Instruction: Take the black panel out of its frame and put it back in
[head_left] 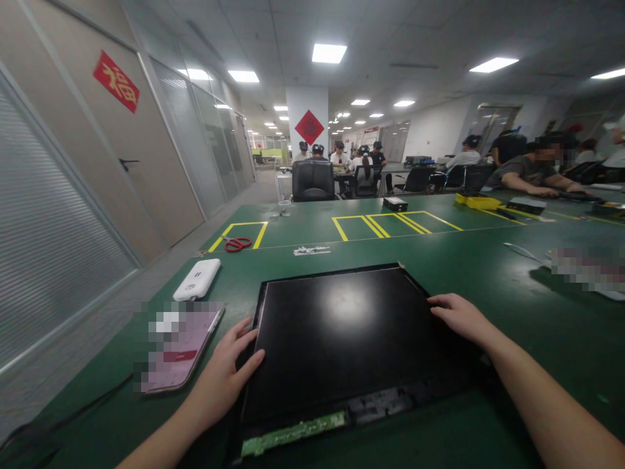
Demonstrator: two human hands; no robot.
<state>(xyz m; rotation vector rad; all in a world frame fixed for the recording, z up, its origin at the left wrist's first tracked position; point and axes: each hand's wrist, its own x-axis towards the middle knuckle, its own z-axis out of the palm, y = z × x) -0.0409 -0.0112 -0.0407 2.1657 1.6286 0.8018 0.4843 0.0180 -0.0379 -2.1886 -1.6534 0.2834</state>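
A black flat screen panel (pixel 342 332) lies on the green table (pixel 439 254) in front of me, with a green circuit strip (pixel 293 433) along its near edge. My left hand (pixel 227 374) rests on the panel's left edge, fingers stretched and slightly apart. At the panel's right edge lies my right hand (pixel 459 316), fingers flat on the surface. Neither hand wraps around anything.
A phone (pixel 180 355) and a white power bank (pixel 198 279) lie left of the panel. Red scissors (pixel 237 243) and small parts (pixel 311 250) sit farther back near yellow floor-tape boxes. Several people sit at tables beyond, one person at the right. A black chair (pixel 313 180) stands behind.
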